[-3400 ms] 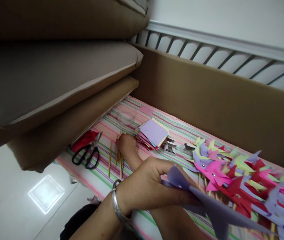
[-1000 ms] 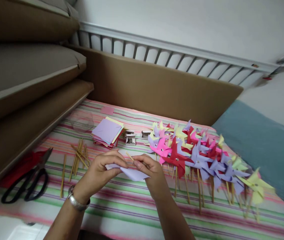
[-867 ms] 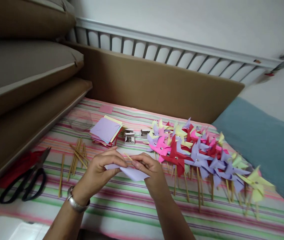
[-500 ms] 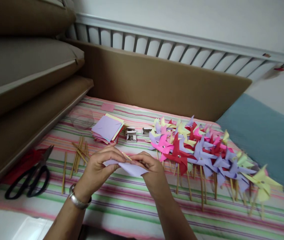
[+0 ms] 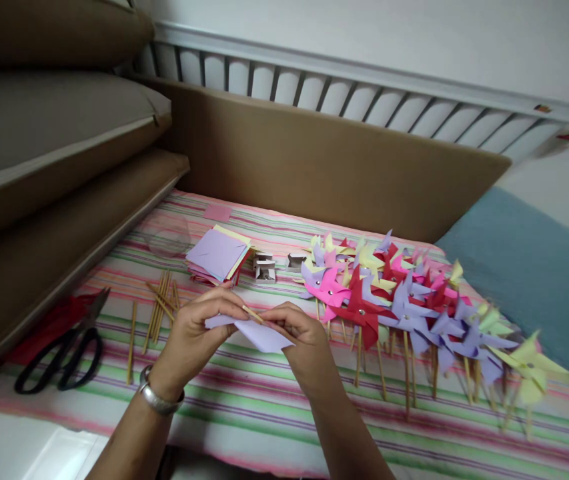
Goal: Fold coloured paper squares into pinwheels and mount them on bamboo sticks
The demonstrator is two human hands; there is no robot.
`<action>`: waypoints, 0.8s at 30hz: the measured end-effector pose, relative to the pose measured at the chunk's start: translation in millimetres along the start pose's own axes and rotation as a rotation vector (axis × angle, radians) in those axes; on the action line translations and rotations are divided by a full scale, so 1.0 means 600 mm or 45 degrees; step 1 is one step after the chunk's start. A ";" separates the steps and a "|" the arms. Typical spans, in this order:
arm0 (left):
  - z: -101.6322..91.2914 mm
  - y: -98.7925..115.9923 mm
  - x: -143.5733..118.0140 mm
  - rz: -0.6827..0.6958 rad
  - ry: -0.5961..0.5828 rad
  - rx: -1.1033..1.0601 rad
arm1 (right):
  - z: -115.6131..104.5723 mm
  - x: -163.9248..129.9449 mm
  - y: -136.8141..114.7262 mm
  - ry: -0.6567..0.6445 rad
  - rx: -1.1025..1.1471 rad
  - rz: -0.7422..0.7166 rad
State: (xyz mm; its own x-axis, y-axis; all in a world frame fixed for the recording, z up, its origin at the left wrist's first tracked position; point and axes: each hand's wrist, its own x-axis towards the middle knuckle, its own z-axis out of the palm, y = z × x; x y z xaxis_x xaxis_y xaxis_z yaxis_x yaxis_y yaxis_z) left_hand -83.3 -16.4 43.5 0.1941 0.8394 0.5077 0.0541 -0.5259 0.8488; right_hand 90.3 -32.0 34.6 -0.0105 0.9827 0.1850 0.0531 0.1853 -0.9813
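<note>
Between my hands is a piece of lilac paper [image 5: 267,338], partly folded, with a thin wooden stick [image 5: 253,314] lying along its upper side. My left hand [image 5: 209,320] is closed, pinching the paper's left part near the stick's tip. My right hand [image 5: 297,323] is closed around the stick, its fingers also against the paper's right end. The fingers cover the spot where stick and paper meet. Behind my left hand sits a stack of coloured paper squares [image 5: 217,253], lilac on top with cuts from the corners. Loose wooden sticks [image 5: 159,310] lie to the left.
Many finished paper pinwheels [image 5: 364,307] on sticks cover the right side of the striped cloth [image 5: 244,427]. Black-handled scissors [image 5: 67,353] lie at left. Two small open boxes [image 5: 265,269] stand behind the hands. Stacked cushions [image 5: 64,133] and a brown board [image 5: 314,153] border the space.
The view has shifted slightly. More of the stick shows between my fingers, and the lilac paper is tilted a little differently. Both hands keep their hold.
</note>
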 end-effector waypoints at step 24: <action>0.001 0.001 0.000 -0.044 0.017 0.011 | 0.005 -0.005 -0.002 -0.009 -0.098 -0.071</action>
State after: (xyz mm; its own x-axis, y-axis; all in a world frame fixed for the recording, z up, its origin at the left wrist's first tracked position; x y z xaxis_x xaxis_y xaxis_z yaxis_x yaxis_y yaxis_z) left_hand -82.4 -16.6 43.7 0.1786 0.8590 0.4798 0.0692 -0.4974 0.8648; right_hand 87.4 -35.0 35.0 -0.0226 0.9708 0.2389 0.1285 0.2398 -0.9623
